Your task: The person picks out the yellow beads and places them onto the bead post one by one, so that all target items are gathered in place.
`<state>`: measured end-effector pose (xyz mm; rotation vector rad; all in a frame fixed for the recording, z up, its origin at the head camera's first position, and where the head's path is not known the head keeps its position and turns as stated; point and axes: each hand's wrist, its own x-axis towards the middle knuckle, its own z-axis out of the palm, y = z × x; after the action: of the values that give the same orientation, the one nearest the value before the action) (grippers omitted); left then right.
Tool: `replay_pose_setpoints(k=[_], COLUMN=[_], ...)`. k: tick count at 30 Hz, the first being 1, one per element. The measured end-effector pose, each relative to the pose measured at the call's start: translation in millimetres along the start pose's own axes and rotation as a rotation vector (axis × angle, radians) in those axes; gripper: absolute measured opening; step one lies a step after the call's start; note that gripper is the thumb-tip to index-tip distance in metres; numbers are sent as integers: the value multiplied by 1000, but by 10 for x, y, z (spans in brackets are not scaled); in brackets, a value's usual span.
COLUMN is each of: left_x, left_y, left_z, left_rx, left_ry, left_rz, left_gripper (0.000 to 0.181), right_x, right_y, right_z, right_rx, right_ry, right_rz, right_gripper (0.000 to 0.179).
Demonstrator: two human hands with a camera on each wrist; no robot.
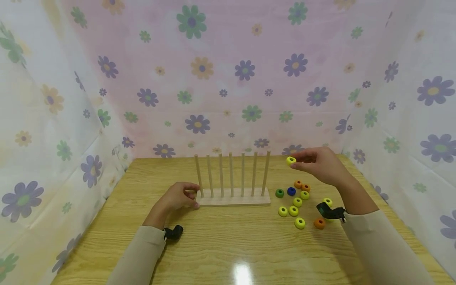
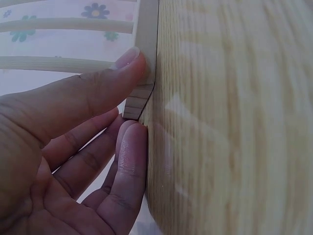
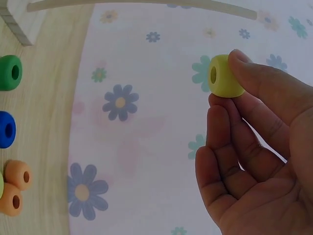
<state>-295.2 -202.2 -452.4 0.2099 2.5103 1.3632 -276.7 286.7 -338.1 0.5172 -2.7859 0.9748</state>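
A wooden peg stand (image 1: 233, 202) with a row of several bare upright pegs stands on the table. My left hand (image 1: 178, 196) holds the left end of its base, the thumb (image 2: 105, 85) against one face and the fingertips at the end, as the left wrist view shows. Raised to the right of the stand, my right hand (image 1: 322, 164) pinches a yellow bead (image 3: 232, 81) between thumb and fingertips. The bead's hole faces left in the right wrist view, toward the pegs. It is higher than the loose beads on the table.
Right of the stand lie several loose yellow beads (image 1: 300, 225), a green bead (image 1: 277, 195), a blue bead (image 1: 289, 193) and 3 orange beads (image 1: 319, 226), under and beside my right forearm. Flowered cloth (image 1: 228, 79) walls the wooden table (image 1: 213, 249) at the back and sides.
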Motion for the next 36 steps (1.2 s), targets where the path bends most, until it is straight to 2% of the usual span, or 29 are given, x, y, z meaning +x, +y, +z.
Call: replay_pose_setpoints(k=[12, 18, 23, 36], left_x=[13, 5, 4, -10], left_y=[18, 6, -6, 10], left_z=[-8, 10, 25, 22], left_rx=[16, 26, 36, 27], left_ry=[0, 19, 20, 18], left_rz=[3, -14, -2, -7], left_gripper=[69, 67, 67, 66], right_x=[96, 143, 160, 235], right_y=[-214, -320, -382, -587], right_z=[-19, 0, 4, -23], right_rx=[12, 34, 45, 60], right_ry=[18, 8, 19, 28], right_rz=[-47, -33, -16, -117], right_gripper=[41, 41, 39, 36])
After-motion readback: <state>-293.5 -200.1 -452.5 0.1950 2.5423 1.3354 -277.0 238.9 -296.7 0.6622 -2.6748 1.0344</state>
